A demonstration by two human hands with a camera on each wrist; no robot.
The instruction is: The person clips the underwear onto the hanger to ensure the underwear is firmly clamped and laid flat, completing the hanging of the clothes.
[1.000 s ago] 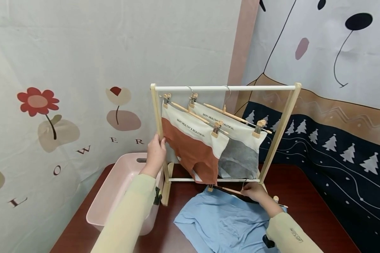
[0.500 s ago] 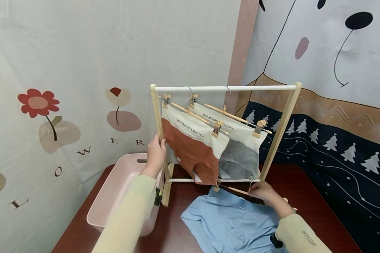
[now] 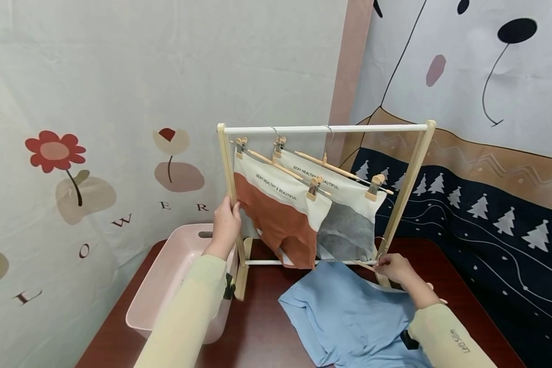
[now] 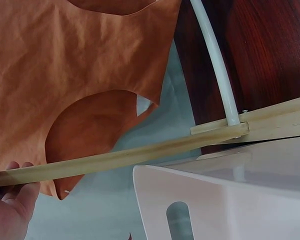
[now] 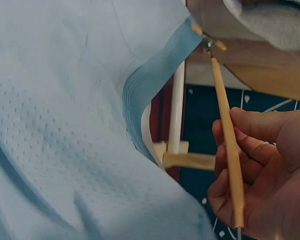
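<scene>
My left hand [image 3: 227, 225] grips the left wooden post [image 3: 228, 174] of a small clothes rack [image 3: 372, 128]. My right hand [image 3: 397, 268] pinches the wooden bar of a clip hanger [image 5: 221, 95] by the rack's lower right corner. A light blue garment [image 3: 345, 306] is clipped to this hanger. Its top is raised towards the rack, its lower part spreads near the table's front. From the top rail hang rust-and-white underpants [image 3: 280, 214] and, to their right, grey-and-white underpants [image 3: 347, 230], each on a clip hanger. My fingers partly cover the held hanger in the head view.
A pink plastic basin [image 3: 158, 286] stands left of the rack, close to its left foot [image 3: 242, 286]. All stand on a dark red table [image 3: 262, 327]. A printed cloth wall [image 3: 133, 76] is behind, and a navy patterned one [image 3: 487, 245] to the right.
My right hand has moved right and slightly up with the hanger, drawing the blue garment along to the right. The hanger's hook now stands in front of the right post. My left hand stays put.
</scene>
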